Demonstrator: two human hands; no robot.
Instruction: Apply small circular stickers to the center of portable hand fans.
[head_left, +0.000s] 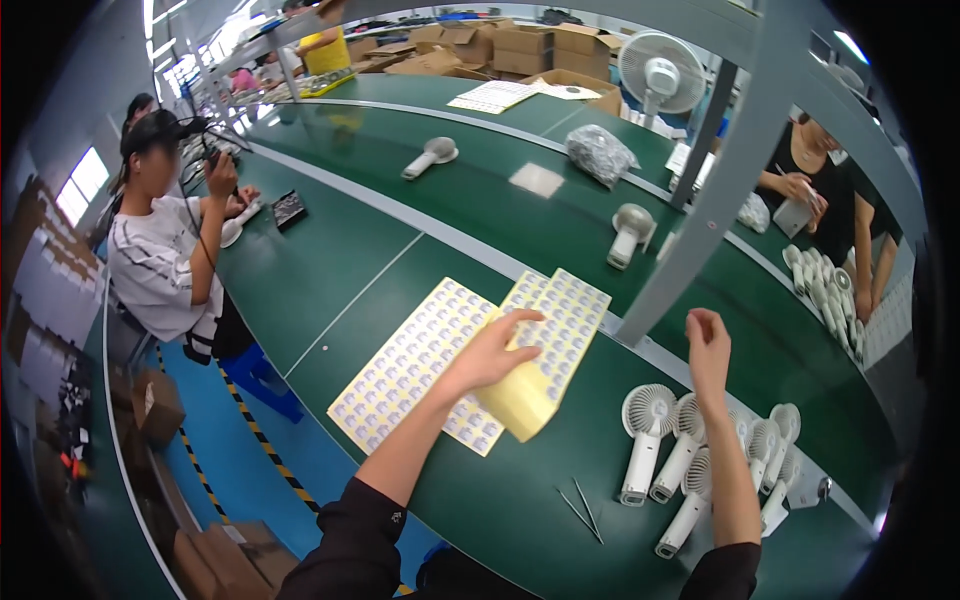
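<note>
The yellow-backed rectangular paper sheet of printed labels [577, 312] lies on the green desk [480, 510] at the middle of the work area, directly beneath the left grip [492, 356]. Its long axis runs obliquely, from the near left toward the far right; the near end curls over and shows the plain yellow backing. The left grip is in contact with it, thumb and fingers moderately spread; whether they pinch the paper or merely press on it cannot be told. The printed rows at the far end lie beyond the left fingertips and to their right, on the side facing the right grip [708, 348]. The left grip is clearly the nearer; the right grip is raised, well apart from the paper, its fingers bent and tips drawn together. No object is visible in it, though something small cannot be excluded. A flat yellow-edged label sheet [405, 375] lies to the left, its long axis likewise slanting. Nearer the person, slim metal tweezers [583, 512] rest on the desk, points outward. Beneath and beside the right forearm, white plastic handheld fans [678, 467] lie grouped. A grey metal post [687, 250] stands just beside the right grip.
</note>
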